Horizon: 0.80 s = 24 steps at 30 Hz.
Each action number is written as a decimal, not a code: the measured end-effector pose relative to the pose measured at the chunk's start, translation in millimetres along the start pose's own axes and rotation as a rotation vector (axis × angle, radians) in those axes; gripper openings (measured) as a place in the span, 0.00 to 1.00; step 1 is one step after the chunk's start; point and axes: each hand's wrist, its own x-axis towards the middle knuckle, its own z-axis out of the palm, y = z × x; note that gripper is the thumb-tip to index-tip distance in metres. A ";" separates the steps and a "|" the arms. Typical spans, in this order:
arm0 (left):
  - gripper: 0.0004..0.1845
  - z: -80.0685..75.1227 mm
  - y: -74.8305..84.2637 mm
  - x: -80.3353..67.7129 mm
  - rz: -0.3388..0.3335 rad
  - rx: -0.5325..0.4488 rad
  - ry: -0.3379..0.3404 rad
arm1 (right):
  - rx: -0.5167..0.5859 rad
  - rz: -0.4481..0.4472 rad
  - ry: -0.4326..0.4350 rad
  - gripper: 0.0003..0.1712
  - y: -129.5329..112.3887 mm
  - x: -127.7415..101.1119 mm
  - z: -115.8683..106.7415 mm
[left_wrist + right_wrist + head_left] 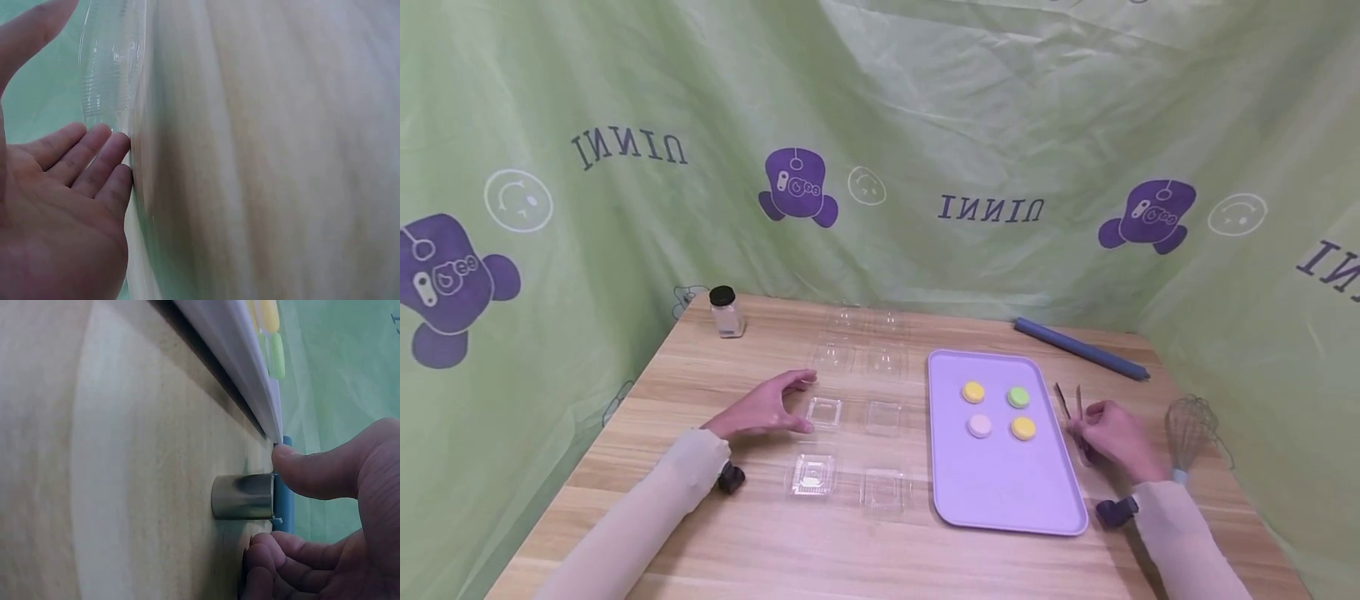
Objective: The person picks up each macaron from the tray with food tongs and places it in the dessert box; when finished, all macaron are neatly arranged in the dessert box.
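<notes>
1. I read my left hand [765, 410] as relaxed, fingers apart, fingertips touching a clear plastic box [823, 412] mid-table [700, 533]
2. My right hand [1112, 437] pinches metal tongs [1070, 402]; these lie beside the purple tray [992, 500] toward the table's right edge

This looks like a staged recording booth rather than a real kitchen: a green printed backdrop [880, 125] with purple cartoon mascots and mirrored lettering hangs loosely around three sides of a wooden bench [760, 533]. Baking props are laid out neatly on it, a lilac tray [1000, 492] with coloured macarons [973, 392], a whisk [1187, 429] and clear plastic boxes [812, 473].
</notes>
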 end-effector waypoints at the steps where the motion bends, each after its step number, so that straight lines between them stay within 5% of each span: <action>1: 0.54 0.3 -0.2 0.2 0.000 0.005 0.001 | -0.011 -0.008 0.004 0.41 -0.4 0.5 0.6; 24: 0.52 4.0 5.8 2.2 -0.019 0.031 0.013 | -0.020 0.013 0.069 0.26 -6.5 4.6 10.0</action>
